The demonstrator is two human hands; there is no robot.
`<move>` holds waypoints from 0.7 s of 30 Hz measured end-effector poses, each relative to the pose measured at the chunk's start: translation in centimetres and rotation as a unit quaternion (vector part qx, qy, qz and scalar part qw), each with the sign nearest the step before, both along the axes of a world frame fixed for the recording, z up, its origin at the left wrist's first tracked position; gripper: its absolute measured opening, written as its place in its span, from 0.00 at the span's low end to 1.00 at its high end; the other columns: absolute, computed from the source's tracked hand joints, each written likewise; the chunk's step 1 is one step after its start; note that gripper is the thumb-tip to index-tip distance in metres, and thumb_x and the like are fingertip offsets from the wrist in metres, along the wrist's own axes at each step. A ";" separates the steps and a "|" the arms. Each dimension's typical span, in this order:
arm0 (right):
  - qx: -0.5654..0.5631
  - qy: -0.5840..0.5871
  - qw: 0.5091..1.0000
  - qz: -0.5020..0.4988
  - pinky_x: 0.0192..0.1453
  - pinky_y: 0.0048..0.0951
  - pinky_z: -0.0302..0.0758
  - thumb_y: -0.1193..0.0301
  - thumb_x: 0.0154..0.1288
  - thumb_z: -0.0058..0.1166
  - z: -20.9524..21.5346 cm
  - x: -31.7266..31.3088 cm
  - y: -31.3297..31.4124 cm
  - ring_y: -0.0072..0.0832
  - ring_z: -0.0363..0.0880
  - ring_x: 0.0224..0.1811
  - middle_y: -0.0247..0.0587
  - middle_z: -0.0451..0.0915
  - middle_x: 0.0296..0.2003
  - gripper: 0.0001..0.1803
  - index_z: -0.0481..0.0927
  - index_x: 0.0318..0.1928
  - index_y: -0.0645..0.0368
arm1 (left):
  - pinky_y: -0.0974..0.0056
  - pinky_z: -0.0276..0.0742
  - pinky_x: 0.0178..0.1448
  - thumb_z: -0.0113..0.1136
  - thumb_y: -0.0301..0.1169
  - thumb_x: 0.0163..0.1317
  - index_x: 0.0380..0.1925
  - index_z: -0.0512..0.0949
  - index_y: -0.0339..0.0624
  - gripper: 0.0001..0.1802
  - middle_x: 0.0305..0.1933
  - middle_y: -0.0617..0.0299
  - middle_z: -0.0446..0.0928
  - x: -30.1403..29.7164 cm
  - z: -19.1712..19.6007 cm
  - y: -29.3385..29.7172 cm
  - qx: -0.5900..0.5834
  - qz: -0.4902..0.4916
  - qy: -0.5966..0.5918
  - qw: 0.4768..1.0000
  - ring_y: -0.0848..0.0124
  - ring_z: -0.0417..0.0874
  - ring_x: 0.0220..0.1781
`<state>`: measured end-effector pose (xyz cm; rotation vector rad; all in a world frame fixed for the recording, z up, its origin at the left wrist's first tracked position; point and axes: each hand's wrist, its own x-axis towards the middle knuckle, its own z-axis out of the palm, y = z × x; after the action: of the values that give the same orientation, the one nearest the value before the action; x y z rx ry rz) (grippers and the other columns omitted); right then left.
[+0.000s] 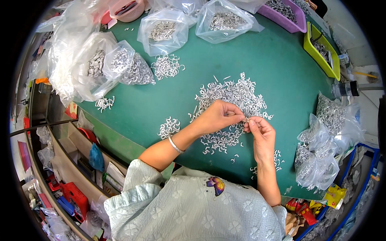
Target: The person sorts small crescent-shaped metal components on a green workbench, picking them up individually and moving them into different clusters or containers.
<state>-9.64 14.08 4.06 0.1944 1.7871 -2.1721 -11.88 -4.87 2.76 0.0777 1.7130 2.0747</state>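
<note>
Both my hands meet over a large pile of small curved silver metal pieces [227, 90] on the green tabletop. My left hand [221, 115], with a bangle on its wrist, is closed in a pinch between thumb and forefinger. My right hand [260, 129] pinches from the other side, its fingertips touching those of the left. Between them is a tiny silver metal piece [246, 119], mostly covered by the fingertips. Smaller heaps of curved pieces lie beside my left forearm [169, 127] and behind my right wrist [278, 160].
Clear plastic bags of metal parts stand at the far side [163, 30] and far left [130, 66]; more bags [319, 156] lie at the right edge. A purple basket [283, 18], a yellow-green tray [321, 54] and a pink bowl [128, 14] line the back. Open drawers [76, 172] are at left.
</note>
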 end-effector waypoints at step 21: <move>0.299 0.170 0.931 0.119 0.42 0.21 0.70 0.75 0.66 0.56 0.0 0.1 -0.1 0.17 0.74 0.36 0.31 0.81 0.33 0.08 0.80 0.45 0.64 | 0.73 0.48 0.20 0.51 0.28 0.71 0.54 0.72 0.33 0.15 0.19 0.75 0.53 -1.2 0.9 -5.5 0.318 0.427 -0.167 0.830 0.82 0.51 0.18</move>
<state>-9.58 13.99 4.10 -0.2714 2.4798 -1.5059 -13.05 -10.41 3.64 -0.9554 0.8090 2.9712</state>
